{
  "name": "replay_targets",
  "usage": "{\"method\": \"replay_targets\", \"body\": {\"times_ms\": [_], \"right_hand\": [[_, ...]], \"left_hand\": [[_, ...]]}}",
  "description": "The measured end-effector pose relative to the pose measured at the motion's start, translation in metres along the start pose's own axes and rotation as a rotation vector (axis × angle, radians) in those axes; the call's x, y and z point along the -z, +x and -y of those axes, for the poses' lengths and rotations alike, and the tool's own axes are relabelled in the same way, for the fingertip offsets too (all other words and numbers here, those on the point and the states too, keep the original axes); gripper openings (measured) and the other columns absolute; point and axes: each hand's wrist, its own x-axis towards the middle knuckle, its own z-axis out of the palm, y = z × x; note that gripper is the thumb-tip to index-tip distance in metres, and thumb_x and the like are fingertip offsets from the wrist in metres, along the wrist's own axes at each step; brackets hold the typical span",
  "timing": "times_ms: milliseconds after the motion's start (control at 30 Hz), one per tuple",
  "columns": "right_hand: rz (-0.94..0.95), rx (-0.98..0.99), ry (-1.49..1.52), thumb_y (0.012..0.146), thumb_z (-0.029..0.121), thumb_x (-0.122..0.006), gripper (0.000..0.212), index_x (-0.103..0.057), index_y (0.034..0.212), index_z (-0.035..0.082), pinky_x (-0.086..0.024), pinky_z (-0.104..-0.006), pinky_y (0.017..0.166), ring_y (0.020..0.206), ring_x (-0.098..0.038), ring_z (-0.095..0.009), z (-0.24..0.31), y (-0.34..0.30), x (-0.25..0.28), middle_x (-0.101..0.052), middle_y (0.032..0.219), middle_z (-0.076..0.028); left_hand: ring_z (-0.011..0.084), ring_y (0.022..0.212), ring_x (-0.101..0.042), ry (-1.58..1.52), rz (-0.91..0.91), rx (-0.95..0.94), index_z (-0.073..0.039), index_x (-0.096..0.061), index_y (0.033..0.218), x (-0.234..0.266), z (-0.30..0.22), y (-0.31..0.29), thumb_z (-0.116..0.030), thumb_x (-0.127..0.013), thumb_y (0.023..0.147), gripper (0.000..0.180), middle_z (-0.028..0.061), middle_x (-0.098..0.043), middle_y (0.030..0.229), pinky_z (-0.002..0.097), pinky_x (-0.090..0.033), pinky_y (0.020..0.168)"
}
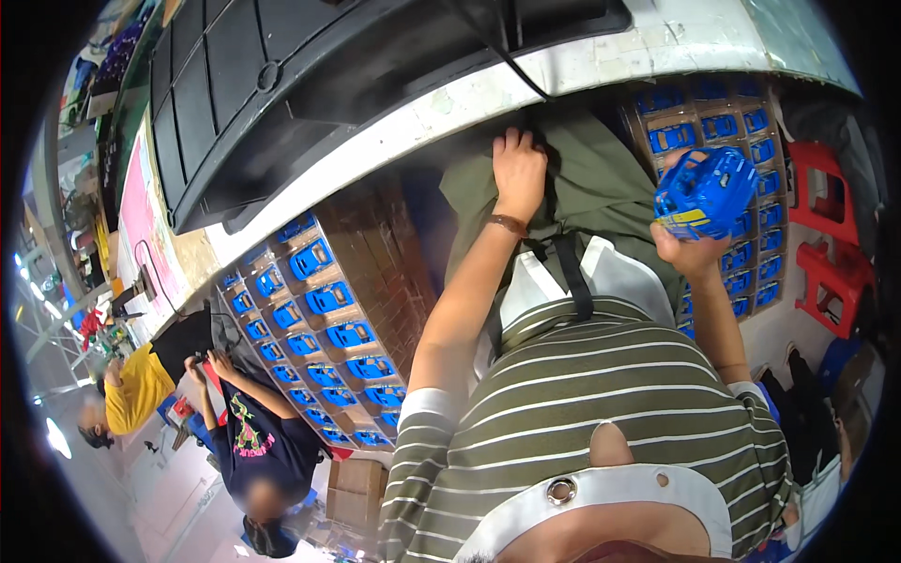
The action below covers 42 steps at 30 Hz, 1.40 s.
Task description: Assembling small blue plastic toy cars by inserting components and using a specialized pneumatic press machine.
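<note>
one blue toy car shell (pixel 710 195) with a yellow stripe is in the right hand (pixel 693 249). the thumb and fingers wrap around it, and it is up in the air on the right side of the lap. the left hand (pixel 521 174) rests on the dark green cloth (pixel 601 178) over the lap. its palm is hidden, so i cannot tell if it grips anything. just past it is the white table (pixel 676 47) with a big black plastic tray (pixel 291 89) on it. brown boxes (pixel 366 249) with rows of blue cars (pixel 328 297) stand on the left. more blue cars (pixel 671 138) sit on the right, near red stools (pixel 831 281). farther off, on the left, are a person in a black top (pixel 253 436) and a person in yellow (pixel 141 385).
</note>
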Motion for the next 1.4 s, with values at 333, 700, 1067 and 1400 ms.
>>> {"method": "replay_targets", "body": {"times_ms": [333,700,1067,1400], "right_hand": [[0.102,0.064,-0.046,0.065,0.029,-0.076,0.085,-0.033,0.131,-0.003,-0.042,-0.0376,0.089,0.106,-0.050,-0.028,-0.001,0.005,0.010,-0.049,0.118,-0.019],[0.196,0.239,-0.133,0.068,0.035,-0.073,0.071,-0.045,0.123,-0.001,-0.043,-0.0411,0.087,0.103,-0.052,-0.033,0.019,0.029,0.003,-0.052,0.115,-0.020],[0.299,0.310,-0.171,0.068,0.030,-0.074,0.064,-0.050,0.119,0.000,-0.046,-0.0390,0.084,0.101,-0.053,-0.034,0.029,0.042,0.000,-0.052,0.114,-0.019],[0.381,0.261,-0.152,0.064,0.023,-0.075,0.065,-0.050,0.120,0.003,-0.045,-0.0392,0.084,0.102,-0.052,-0.034,0.038,0.043,0.001,-0.051,0.115,-0.019]], "left_hand": [[0.0130,0.077,-0.061,-2.273,0.202,0.795,0.000,-0.064,0.091,0.143,-0.004,-0.026,-0.013,-0.060,0.087,0.014,0.0059,-0.064,0.085,0.0226,-0.050,0.065],[0.0163,0.079,-0.063,-2.499,0.159,0.778,0.000,-0.060,0.096,0.221,-0.019,-0.025,-0.014,-0.057,0.090,0.016,0.0081,-0.061,0.086,0.0243,-0.052,0.066],[0.0168,0.095,-0.048,-1.431,-0.183,0.199,-0.007,-0.071,0.091,0.255,-0.012,-0.013,-0.005,-0.065,0.079,0.014,0.0061,-0.057,0.092,0.0299,-0.039,0.083],[0.0126,0.091,-0.052,-1.598,-0.027,0.205,0.000,-0.068,0.096,0.244,-0.007,-0.003,-0.001,-0.065,0.077,0.019,0.0061,-0.053,0.101,0.0229,-0.043,0.077]]}}
